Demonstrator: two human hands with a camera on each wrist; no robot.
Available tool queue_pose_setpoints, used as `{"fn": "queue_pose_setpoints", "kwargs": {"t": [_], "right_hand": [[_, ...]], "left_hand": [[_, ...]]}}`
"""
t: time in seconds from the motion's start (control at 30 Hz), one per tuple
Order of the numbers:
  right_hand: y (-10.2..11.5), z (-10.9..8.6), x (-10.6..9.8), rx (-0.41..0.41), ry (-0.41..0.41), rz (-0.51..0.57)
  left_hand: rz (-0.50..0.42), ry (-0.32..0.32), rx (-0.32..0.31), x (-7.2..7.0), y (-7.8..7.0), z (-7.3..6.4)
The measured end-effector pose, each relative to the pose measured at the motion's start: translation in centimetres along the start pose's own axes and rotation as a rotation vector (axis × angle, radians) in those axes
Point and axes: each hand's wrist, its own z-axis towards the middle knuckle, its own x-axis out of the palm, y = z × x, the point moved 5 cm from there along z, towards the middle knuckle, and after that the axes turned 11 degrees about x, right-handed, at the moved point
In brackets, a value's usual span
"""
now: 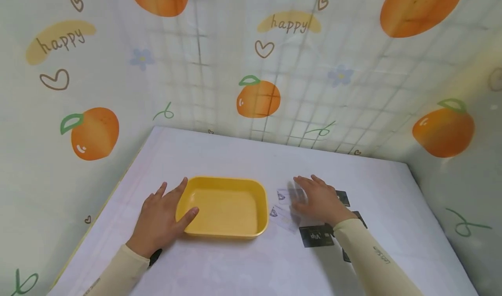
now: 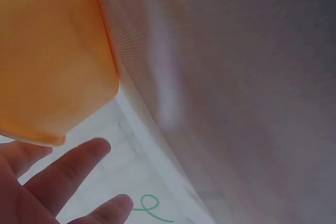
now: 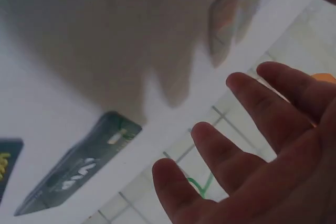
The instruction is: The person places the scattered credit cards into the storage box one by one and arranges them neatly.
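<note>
A shallow yellow plastic tray [image 1: 223,236] stands on the white table. My left hand [image 1: 162,215] is at its left end, fingers spread and thumb reaching over the rim; whether it presses on the rim I cannot tell. In the left wrist view the straight fingers [image 2: 73,174] show beside the tray's wall [image 2: 58,56]. Right of the tray, my right hand [image 1: 319,200] hovers over several cards with its fingers spread, holding nothing. A pale card [image 1: 283,218] and another pale card [image 1: 283,196] lie by its fingertips. A black "Vip" card [image 1: 315,237] lies nearer me.
More black cards, such as one [image 1: 343,198] beyond my right wrist and one [image 3: 84,166] in the right wrist view, lie partly hidden around the right hand and forearm. A patterned cloth [image 1: 219,91] with oranges hangs behind the table [image 1: 188,152] and at its sides.
</note>
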Motion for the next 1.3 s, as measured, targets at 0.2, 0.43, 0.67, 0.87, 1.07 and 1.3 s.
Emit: {"fn": "queue_pose_setpoints", "kwargs": {"t": [0.2,0.43,0.67,0.87,1.07,1.3], "right_hand": [[-0.5,0.4,1.0,0.031,0.022,-0.022],[-0.8,0.5,0.9,0.018,0.021,-0.04],[-1.3,0.7,0.6,0.019,0.036,-0.026],[-1.4,0.8,0.5,0.012,0.003,0.001],[-1.5,1.1,0.5,0.013,-0.003,0.015],[-1.4,1.6,0.5,0.05,0.011,0.031]], "left_hand": [[-0.007,0.035,-0.013,0.3,-0.1,0.1],[0.038,0.061,-0.014,0.7,-0.3,0.4],[0.087,0.077,-0.027,0.8,-0.3,0.6],[0.109,0.091,-0.014,0.7,-0.4,0.9],[0.115,0.103,-0.018,0.3,-0.8,1.1],[0.12,0.099,-0.021,0.1,-1.1,1.3]]}}
